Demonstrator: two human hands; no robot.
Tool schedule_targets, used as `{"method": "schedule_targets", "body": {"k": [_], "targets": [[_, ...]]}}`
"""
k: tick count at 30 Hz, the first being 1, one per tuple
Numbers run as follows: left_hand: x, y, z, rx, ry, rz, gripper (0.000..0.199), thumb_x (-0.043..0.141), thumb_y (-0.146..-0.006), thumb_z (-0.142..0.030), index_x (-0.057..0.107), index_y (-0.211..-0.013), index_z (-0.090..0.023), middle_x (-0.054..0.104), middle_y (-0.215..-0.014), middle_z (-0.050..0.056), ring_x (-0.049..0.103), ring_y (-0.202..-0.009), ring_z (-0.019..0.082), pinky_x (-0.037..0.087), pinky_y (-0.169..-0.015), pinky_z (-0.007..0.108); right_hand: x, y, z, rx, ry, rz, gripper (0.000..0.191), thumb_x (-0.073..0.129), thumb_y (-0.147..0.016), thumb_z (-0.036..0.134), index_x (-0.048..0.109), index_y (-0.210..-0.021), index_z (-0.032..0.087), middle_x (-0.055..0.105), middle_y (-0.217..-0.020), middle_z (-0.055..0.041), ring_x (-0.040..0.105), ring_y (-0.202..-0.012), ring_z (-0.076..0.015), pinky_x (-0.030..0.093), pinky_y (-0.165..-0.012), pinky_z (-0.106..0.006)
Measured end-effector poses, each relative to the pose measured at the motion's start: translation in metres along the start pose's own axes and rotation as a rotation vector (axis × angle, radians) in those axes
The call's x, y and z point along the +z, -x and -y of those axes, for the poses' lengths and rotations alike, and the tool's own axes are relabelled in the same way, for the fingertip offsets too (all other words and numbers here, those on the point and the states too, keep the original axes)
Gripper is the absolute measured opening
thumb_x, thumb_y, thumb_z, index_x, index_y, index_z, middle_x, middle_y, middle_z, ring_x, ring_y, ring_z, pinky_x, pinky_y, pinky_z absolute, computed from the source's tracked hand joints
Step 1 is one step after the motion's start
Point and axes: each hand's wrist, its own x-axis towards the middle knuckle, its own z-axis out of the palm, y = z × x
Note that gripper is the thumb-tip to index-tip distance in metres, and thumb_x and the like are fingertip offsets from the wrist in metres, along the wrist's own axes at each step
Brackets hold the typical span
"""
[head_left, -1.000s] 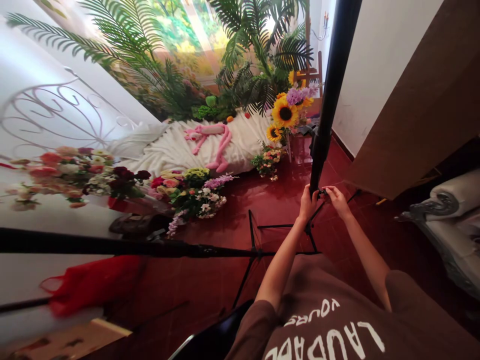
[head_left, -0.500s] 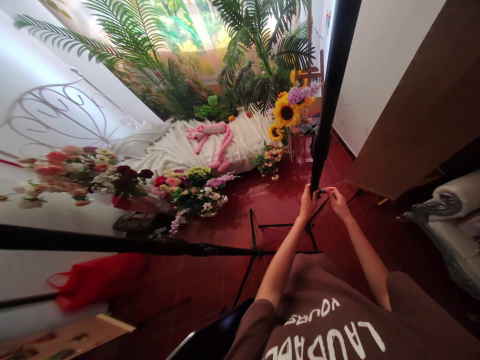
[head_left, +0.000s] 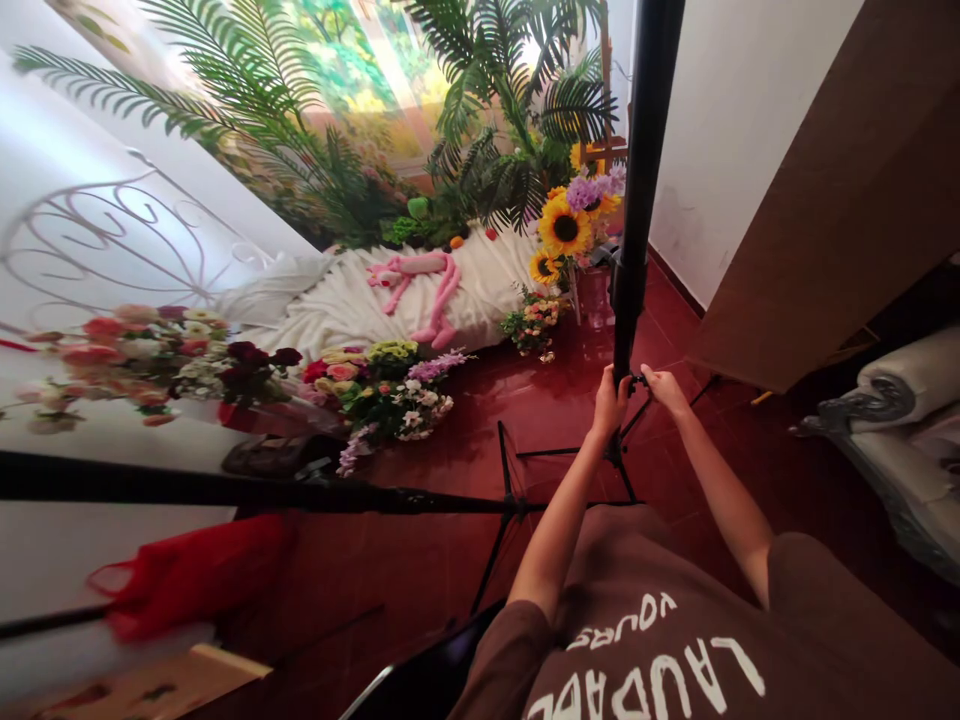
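Note:
A black stand pole (head_left: 643,150) rises from its tripod legs (head_left: 616,455) on the red floor to the top edge of the view. My left hand (head_left: 610,402) is wrapped round the lower part of this pole. Just right of it, my right hand (head_left: 663,390) has its fingers pinched at a small black knob (head_left: 638,380) on the pole's side. A second black stand (head_left: 330,494) crosses the left half of the view, its legs spread on the floor left of my left forearm.
Bouquets (head_left: 390,390) and a white-draped bed (head_left: 337,300) with a pink plush toy (head_left: 442,290) lie ahead. Sunflowers (head_left: 564,228) stand behind the pole. A red bag (head_left: 195,575) is at lower left, a wrapped sofa (head_left: 907,420) at right, a brown panel (head_left: 810,220) upper right.
The view has shifted slightly, and the upright pole now appears a little further left and steeper. Both hands remain at the pole and its knob.

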Motion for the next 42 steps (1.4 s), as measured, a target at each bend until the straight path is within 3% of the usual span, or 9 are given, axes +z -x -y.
{"method": "schedule_targets", "body": {"k": [7, 10, 14, 18, 22, 24, 33, 38, 42], "targets": [[-0.009, 0.025, 0.001, -0.038, 0.053, -0.073, 0.039, 0.049, -0.092, -0.042, 0.051, -0.123, -0.019, 0.064, -0.116, 0.011, 0.064, -0.100, 0.016, 0.050, -0.086, 0.029, 0.020, 0.028, -0.015, -0.197, -0.121, -0.146, 0.061, 0.037, -0.079, 0.075, 0.058, -0.069, 0.020, 0.058, -0.052, -0.0027, 0.056, -0.053, -0.0177, 0.042, -0.050, -0.027], [-0.033, 0.056, 0.029, -0.181, 0.063, -0.108, 0.035, 0.046, -0.092, -0.044, 0.059, -0.108, -0.016, 0.068, -0.103, 0.011, 0.068, -0.085, 0.015, 0.052, -0.079, 0.029, 0.032, 0.045, -0.027, -0.228, -0.115, -0.096, 0.059, 0.041, -0.079, 0.075, 0.060, -0.075, 0.020, 0.062, -0.058, -0.0038, 0.059, -0.055, -0.0182, 0.046, -0.051, -0.028], [-0.095, 0.110, 0.082, -0.376, 0.046, -0.309, 0.031, 0.051, -0.087, -0.043, 0.061, -0.097, -0.014, 0.069, -0.092, 0.009, 0.067, -0.075, 0.015, 0.053, -0.074, 0.029, 0.050, 0.061, -0.041, -0.263, -0.106, 0.060, 0.054, 0.048, -0.078, 0.073, 0.057, -0.072, 0.020, 0.061, -0.059, -0.0027, 0.056, -0.049, -0.0156, 0.046, -0.048, -0.027], [-0.180, 0.160, 0.117, -0.573, -0.011, -0.746, 0.022, 0.050, -0.086, -0.035, 0.057, -0.090, -0.014, 0.065, -0.083, 0.005, 0.064, -0.068, 0.013, 0.052, -0.069, 0.028, 0.068, 0.071, -0.044, -0.239, -0.120, 0.200, 0.052, 0.049, -0.077, 0.072, 0.055, -0.070, 0.021, 0.060, -0.058, -0.0008, 0.054, -0.044, -0.0139, 0.045, -0.045, -0.026], [-0.256, 0.187, 0.114, -0.597, -0.110, -1.271, 0.020, 0.043, -0.089, -0.035, 0.049, -0.092, -0.016, 0.058, -0.081, 0.003, 0.059, -0.067, 0.012, 0.050, -0.065, 0.027, 0.087, 0.078, -0.039, -0.225, -0.125, 0.313, 0.052, 0.051, -0.076, 0.072, 0.054, -0.070, 0.021, 0.060, -0.057, -0.0001, 0.055, -0.045, -0.0140, 0.046, -0.046, -0.026], [-0.282, 0.188, 0.100, -0.485, -0.147, -1.367, 0.027, 0.038, -0.092, -0.040, 0.048, -0.099, -0.016, 0.059, -0.089, 0.005, 0.060, -0.075, 0.012, 0.050, -0.070, 0.027, 0.099, 0.080, -0.036, -0.223, -0.121, 0.365, 0.052, 0.051, -0.075, 0.073, 0.053, -0.070, 0.021, 0.060, -0.057, 0.0001, 0.056, -0.045, -0.0143, 0.047, -0.047, -0.027], [-0.305, 0.150, 0.029, -0.156, -0.299, -1.050, 0.055, 0.024, -0.094, -0.059, 0.055, -0.110, -0.017, 0.062, -0.104, 0.011, 0.059, -0.100, 0.016, 0.042, -0.097, 0.031, 0.160, 0.098, -0.012, -0.290, -0.066, 0.605, 0.051, 0.054, -0.074, 0.072, 0.055, -0.068, 0.022, 0.061, -0.056, -0.0005, 0.057, -0.047, -0.0152, 0.048, -0.049, -0.028], [-0.312, 0.156, 0.022, -0.201, -0.270, -0.989, 0.052, 0.035, -0.091, -0.062, 0.056, -0.110, -0.018, 0.064, -0.098, 0.010, 0.060, -0.087, 0.016, 0.047, -0.085, 0.029, 0.208, 0.115, 0.017, -0.362, -0.008, 0.797, 0.044, 0.052, -0.080, 0.064, 0.054, -0.070, 0.021, 0.060, -0.059, 0.0006, 0.055, -0.050, -0.0124, 0.045, -0.049, -0.024], [-0.319, 0.162, 0.028, -0.188, -0.297, -0.971, 0.053, 0.038, -0.088, -0.065, 0.059, -0.100, -0.017, 0.065, -0.093, 0.010, 0.060, -0.080, 0.016, 0.048, -0.079, 0.029, 0.258, 0.131, 0.045, -0.317, -0.046, 0.949, 0.036, 0.050, -0.085, 0.053, 0.056, -0.094, 0.019, 0.064, -0.074, -0.0002, 0.056, -0.051, -0.0096, 0.045, -0.046, -0.021]]}}
